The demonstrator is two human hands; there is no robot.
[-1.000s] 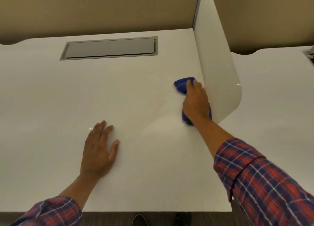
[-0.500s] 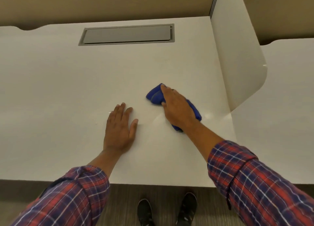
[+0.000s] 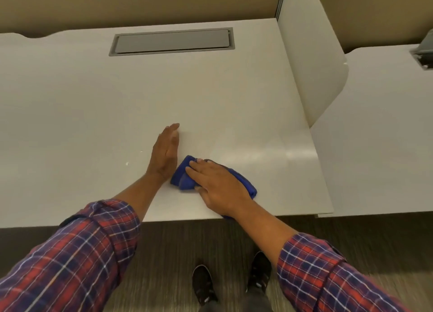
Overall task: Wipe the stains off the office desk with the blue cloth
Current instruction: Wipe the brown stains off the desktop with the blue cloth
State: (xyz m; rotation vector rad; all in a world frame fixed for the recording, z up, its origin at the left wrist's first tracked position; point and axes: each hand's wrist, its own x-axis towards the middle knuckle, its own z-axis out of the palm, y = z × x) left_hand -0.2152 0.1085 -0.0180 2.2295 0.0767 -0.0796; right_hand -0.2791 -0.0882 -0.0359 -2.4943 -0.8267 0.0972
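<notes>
The blue cloth (image 3: 184, 177) lies bunched on the white office desk (image 3: 93, 114), close to its front edge. My right hand (image 3: 216, 185) presses flat on top of the cloth and covers its middle. My left hand (image 3: 166, 152) rests on the desk just left of the cloth, turned on its edge with fingers together, touching or nearly touching the cloth. Two small white specks (image 3: 127, 163) sit on the desk left of my left hand.
A grey cable hatch (image 3: 172, 42) is set into the back of the desk. A white divider panel (image 3: 311, 61) stands along the right side, with another desk (image 3: 379, 136) beyond it. My shoes (image 3: 202, 286) stand on the carpet below the front edge.
My right hand has dragged the cloth from beside the divider leftward and toward the front edge. My left hand has turned from flat onto its side, and the cloth now lies next to it.
</notes>
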